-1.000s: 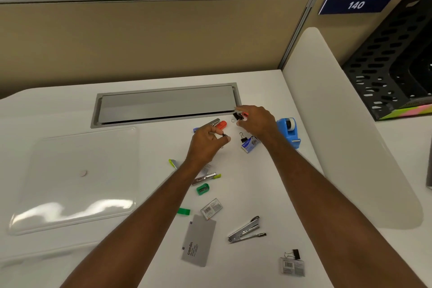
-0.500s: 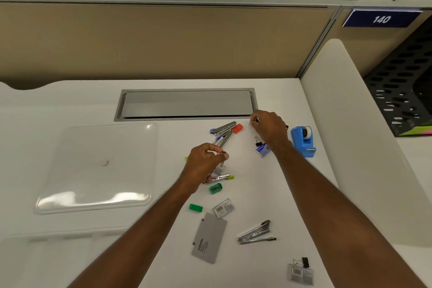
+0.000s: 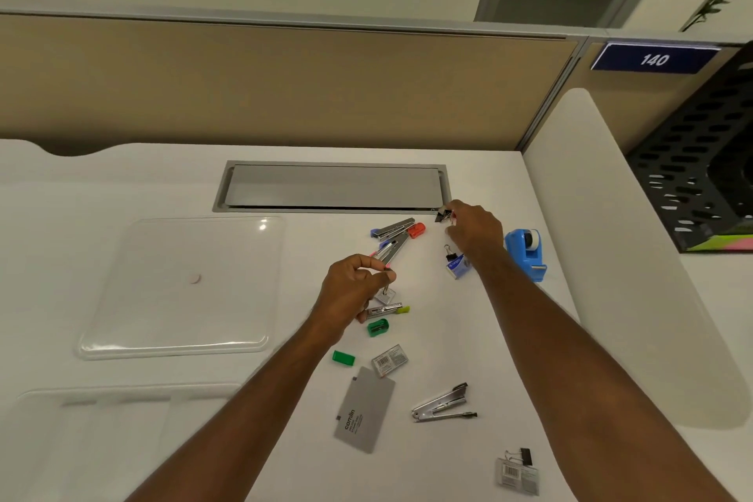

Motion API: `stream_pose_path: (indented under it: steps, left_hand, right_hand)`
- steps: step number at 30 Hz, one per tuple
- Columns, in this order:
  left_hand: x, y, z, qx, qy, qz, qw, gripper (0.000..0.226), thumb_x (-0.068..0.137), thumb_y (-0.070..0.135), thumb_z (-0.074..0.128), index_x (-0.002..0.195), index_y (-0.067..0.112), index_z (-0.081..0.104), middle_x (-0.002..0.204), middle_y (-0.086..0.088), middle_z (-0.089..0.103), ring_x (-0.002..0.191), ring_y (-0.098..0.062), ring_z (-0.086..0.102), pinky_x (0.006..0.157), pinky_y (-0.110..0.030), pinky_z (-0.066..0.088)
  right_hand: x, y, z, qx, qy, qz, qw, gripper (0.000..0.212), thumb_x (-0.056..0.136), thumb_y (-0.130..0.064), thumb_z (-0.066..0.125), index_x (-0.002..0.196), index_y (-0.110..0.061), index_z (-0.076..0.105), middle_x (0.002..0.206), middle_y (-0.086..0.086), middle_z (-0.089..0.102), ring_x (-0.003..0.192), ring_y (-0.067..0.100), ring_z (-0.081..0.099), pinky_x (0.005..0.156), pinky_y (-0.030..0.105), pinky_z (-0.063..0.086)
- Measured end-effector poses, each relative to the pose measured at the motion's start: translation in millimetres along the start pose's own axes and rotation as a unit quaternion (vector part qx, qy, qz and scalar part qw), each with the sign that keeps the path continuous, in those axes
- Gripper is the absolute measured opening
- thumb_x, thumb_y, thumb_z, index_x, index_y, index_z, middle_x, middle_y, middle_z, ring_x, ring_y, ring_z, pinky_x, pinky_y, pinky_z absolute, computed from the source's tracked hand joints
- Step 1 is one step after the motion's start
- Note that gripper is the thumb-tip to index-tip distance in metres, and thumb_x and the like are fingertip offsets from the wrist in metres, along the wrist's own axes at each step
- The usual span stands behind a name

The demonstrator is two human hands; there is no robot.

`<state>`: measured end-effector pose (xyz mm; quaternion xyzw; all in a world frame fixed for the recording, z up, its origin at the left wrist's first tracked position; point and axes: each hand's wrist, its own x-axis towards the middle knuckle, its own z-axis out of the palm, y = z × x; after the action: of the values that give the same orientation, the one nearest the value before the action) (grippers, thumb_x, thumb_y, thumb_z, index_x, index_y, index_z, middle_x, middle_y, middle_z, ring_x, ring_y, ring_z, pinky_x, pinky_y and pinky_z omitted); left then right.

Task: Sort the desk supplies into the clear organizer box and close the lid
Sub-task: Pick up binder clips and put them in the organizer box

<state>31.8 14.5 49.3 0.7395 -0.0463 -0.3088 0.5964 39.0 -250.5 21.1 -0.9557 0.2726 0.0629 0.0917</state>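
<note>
Organizer box (image 3: 102, 420) sits nearest, at the lower left, its clear lid (image 3: 183, 285) lying flat beyond it. Left hand (image 3: 354, 289) pinches something small (too tiny to name). Farther off, right hand (image 3: 474, 230) pinches a black binder clip (image 3: 442, 215).

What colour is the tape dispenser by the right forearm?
Blue tape dispenser, with a white roll; head view.

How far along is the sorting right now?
Done: only the lid is off, lying flat. In hand: the right hand pinches a black binder clip; the left hand pinches something small. Left: staplers, tape dispenser and green sharpener lie loose; organizer box looks empty.
</note>
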Motion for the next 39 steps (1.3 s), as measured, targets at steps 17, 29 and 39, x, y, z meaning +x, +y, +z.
stream_pose_path:
  steps: [17, 29, 39]
  left_hand:
    - [-6, -7, 7, 0.038, 0.009, -0.013, 0.999, 0.024, 0.084, 0.028, 0.077, 0.102, 0.015, 0.068, 0.073, -0.004, 0.071, 0.039, -0.005, 0.051, 0.041, -0.023, 0.045]
    - [-27, 0, -1, 0.035, 0.019, 0.006, 0.999, 0.022, 0.084, 0.027, 0.076, 0.101, 0.016, 0.068, 0.056, 0.009, 0.060, 0.040, -0.006, 0.050, 0.040, -0.022, 0.044]
    - [-57, -3, -29, 0.004, 0.043, 0.020, 0.999, 0.019, 0.085, 0.028, 0.076, 0.098, 0.018, 0.068, 0.061, -0.001, 0.057, 0.046, -0.010, 0.045, 0.042, -0.024, 0.046]
  right_hand:
    - [-5, 16, -3, 0.208, -0.003, 0.037, 0.977, 0.038, 0.095, -0.040, 0.061, 0.119, -0.011, 0.068, 0.104, 0.011, 0.072, 0.091, 0.025, 0.068, 0.091, 0.038, 0.054]
    - [-24, 14, -13, 0.200, -0.025, 0.035, 0.979, 0.040, 0.098, -0.040, 0.057, 0.120, -0.008, 0.067, 0.094, 0.011, 0.073, 0.080, 0.020, 0.066, 0.093, 0.035, 0.052]
    - [-62, -17, -30, 0.298, 0.065, -0.033, 0.952, 0.036, 0.095, -0.038, 0.062, 0.116, -0.010, 0.071, 0.079, 0.008, 0.072, 0.067, 0.015, 0.067, 0.072, 0.024, 0.050]
